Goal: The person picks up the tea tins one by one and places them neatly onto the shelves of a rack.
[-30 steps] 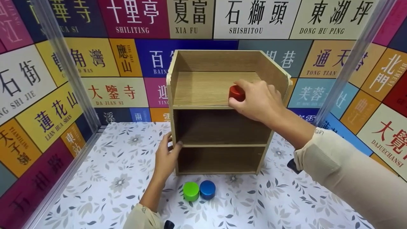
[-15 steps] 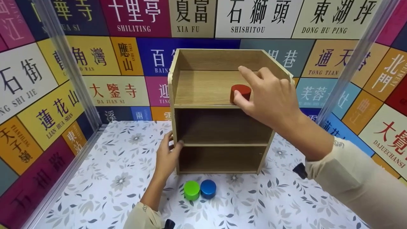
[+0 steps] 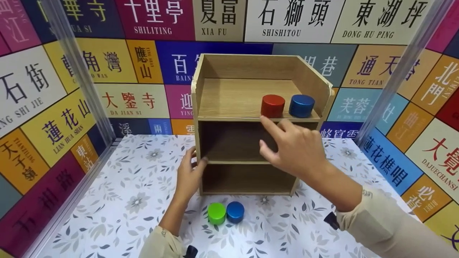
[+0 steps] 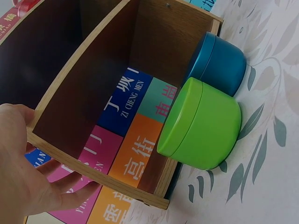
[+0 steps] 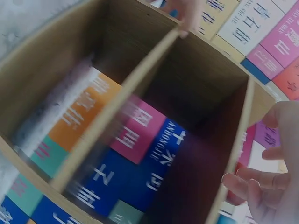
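Note:
A small wooden shelf unit [image 3: 247, 162] stands on the table, its left side panel gripped by my left hand [image 3: 189, 171]. In the left wrist view the left hand [image 4: 35, 172] has its thumb at the front edge and fingers behind the panel. On the top tier sit a red tin [image 3: 273, 106] and, to its right, a blue tin [image 3: 302, 106]. My right hand [image 3: 296, 148] holds nothing, in front of the middle tier, its index fingertip just below the red tin. The right wrist view shows the right hand [image 5: 271, 175] with loosely bent fingers beside the top board.
On the table in front of the unit, a green tin [image 3: 217, 213] and a second blue tin [image 3: 235, 212] stand side by side. The table has a leaf-patterned cloth [image 3: 136, 204]. Walls of colourful sign panels [image 3: 131, 102] and clear corner posts [image 3: 391, 71] enclose it.
My right hand has let go of the red tin on the top tier and drawn back downward, uncovering the blue tin beside it. The left hand has kept its hold on the unit.

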### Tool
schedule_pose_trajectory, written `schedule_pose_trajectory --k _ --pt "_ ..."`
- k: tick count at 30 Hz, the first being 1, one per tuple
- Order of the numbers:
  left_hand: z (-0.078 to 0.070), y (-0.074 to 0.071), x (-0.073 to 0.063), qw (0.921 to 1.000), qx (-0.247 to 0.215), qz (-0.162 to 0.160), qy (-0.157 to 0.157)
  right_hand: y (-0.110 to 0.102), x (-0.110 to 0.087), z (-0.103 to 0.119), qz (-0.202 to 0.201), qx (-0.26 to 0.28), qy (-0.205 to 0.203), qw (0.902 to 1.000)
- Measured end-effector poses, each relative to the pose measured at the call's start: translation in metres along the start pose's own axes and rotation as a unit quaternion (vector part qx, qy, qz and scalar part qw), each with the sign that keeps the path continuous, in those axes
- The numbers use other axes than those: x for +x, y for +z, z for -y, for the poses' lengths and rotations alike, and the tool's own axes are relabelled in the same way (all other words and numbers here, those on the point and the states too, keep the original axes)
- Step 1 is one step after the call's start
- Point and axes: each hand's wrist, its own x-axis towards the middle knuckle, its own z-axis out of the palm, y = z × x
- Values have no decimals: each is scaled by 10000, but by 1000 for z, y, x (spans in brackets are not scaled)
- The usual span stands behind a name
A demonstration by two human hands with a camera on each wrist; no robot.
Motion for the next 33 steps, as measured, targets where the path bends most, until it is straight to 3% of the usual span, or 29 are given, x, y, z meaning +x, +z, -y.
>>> schedule_pose_trajectory --k 7,18,33 --pt "0 -1 0 10000 6 -55 57 38 -31 11 335 232 -196 9990" --pt "0 -1 0 10000 29 27 -82 98 -86 34 777 586 -85 9952" --pt "3 1 2 9999 19 -48 147 135 -135 68 1450 853 -905 9816"
